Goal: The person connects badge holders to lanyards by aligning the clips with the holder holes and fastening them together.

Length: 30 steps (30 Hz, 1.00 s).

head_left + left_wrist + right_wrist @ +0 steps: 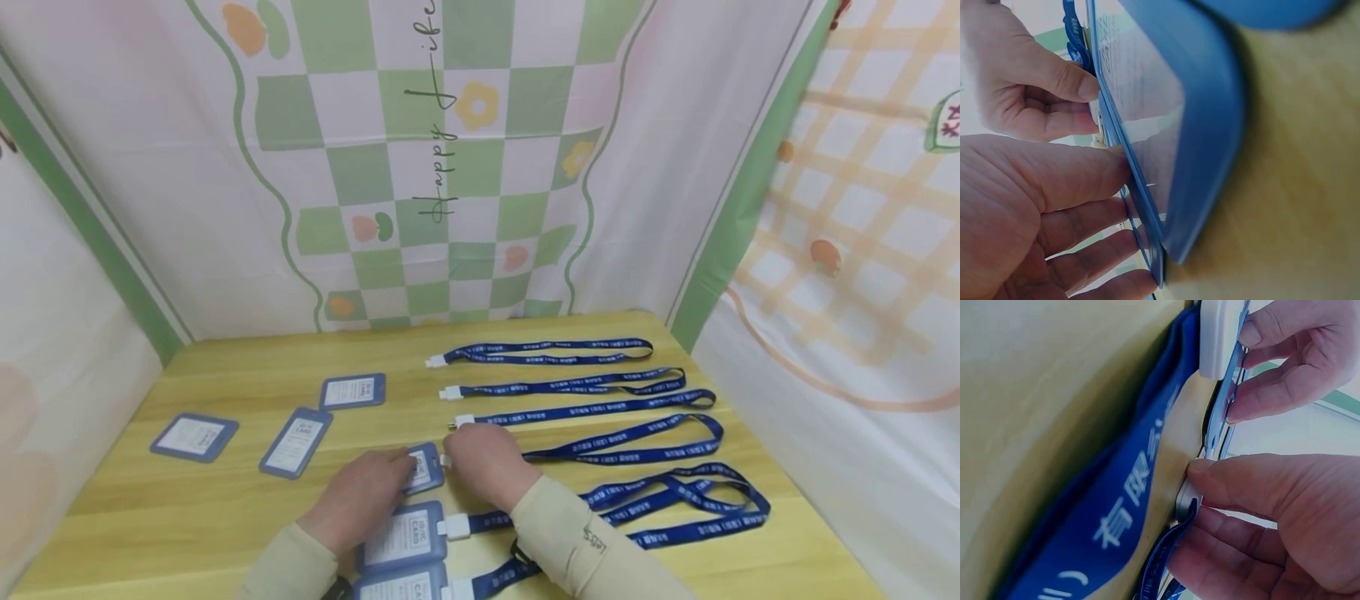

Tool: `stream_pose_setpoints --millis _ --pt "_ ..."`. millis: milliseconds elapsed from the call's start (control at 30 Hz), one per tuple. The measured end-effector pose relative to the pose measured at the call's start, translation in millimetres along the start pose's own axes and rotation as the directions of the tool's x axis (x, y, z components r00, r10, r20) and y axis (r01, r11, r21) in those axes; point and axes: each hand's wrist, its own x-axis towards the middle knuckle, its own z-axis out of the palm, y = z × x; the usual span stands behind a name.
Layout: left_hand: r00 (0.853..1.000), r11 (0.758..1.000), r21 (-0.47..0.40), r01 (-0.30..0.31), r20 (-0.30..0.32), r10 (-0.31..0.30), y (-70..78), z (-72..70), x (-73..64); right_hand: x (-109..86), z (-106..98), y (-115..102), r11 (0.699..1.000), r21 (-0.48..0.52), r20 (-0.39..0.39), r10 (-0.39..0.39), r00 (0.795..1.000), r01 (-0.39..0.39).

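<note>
My left hand (358,498) holds a small blue badge holder (431,469) by its edges, thumb on one side and fingers on the other. Its label lies partly under the fingers. Just right of it, my right hand (486,461) pinches the white clip (1187,501) of a dark blue lanyard (622,450) between thumb and fingers. The clip end sits right at the slotted end of the holder. Nearer to me, a second badge holder (405,537) lies joined to a lanyard by a white clip (455,526), and a third holder (401,583) shows below it.
On the left of the wooden table (150,517) lie three loose badge holders, one upper (354,390), one middle (296,442) and one far left (195,436). Several lanyards (570,387) are laid out across the right side. Patterned curtains (450,167) enclose the table.
</note>
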Motion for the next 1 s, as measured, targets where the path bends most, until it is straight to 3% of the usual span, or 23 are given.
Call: stream_pose_setpoints --millis 1000 --pt "0.999 0.999 -0.041 0.027 0.018 -0.026 1.7 -3.7 -1.3 1.4 2.4 -2.2 1.000 -0.004 -0.005 -0.025 1.000 0.025"
